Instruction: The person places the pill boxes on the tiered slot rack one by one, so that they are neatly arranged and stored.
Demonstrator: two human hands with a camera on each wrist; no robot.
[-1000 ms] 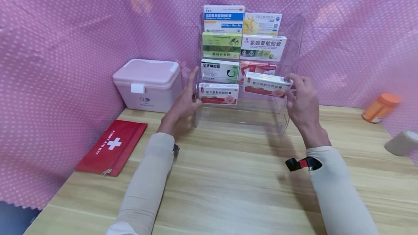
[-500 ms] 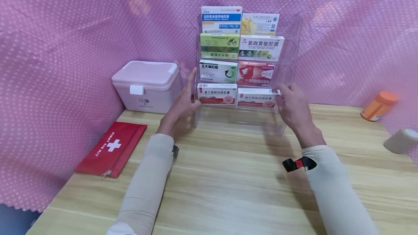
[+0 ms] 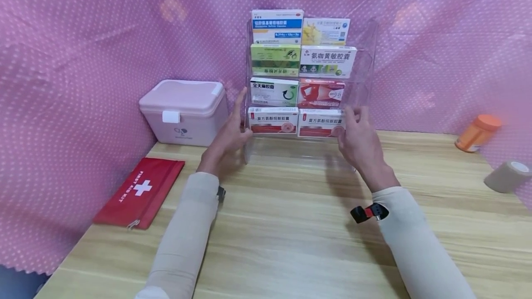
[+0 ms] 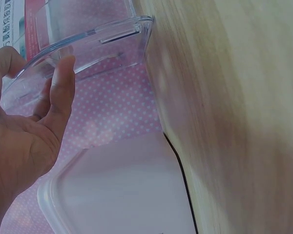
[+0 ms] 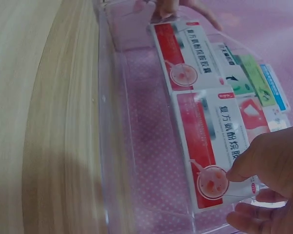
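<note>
A clear acrylic display rack [image 3: 287, 150] stands upright at the back, with medicine boxes in two columns on its tiers. My left hand [image 3: 226, 141] grips the rack's left side, thumb in front and fingers along the side panel; the left wrist view shows the rack's edge [image 4: 122, 31] between them. At the bottom tier's right, my right hand [image 3: 360, 144] holds the right end of a red-and-white medicine box [image 3: 317, 126]. Its thumb lies on the box front [image 5: 205, 136] in the right wrist view. A matching medicine box [image 3: 272, 123] sits beside it on the left.
Left of the rack is a lidded pink storage box [image 3: 183, 114]. A red first aid pouch [image 3: 139, 193] lies in front of it. At the right are an orange bottle [image 3: 478, 133] and a beige roll [image 3: 506, 177]. A pink dotted cloth [image 3: 104, 50] hangs behind.
The right hand has lowered its medicine box into the bottom tier beside the matching one, and its grip has shifted left along the box's right end. The left hand has stayed on the rack.
</note>
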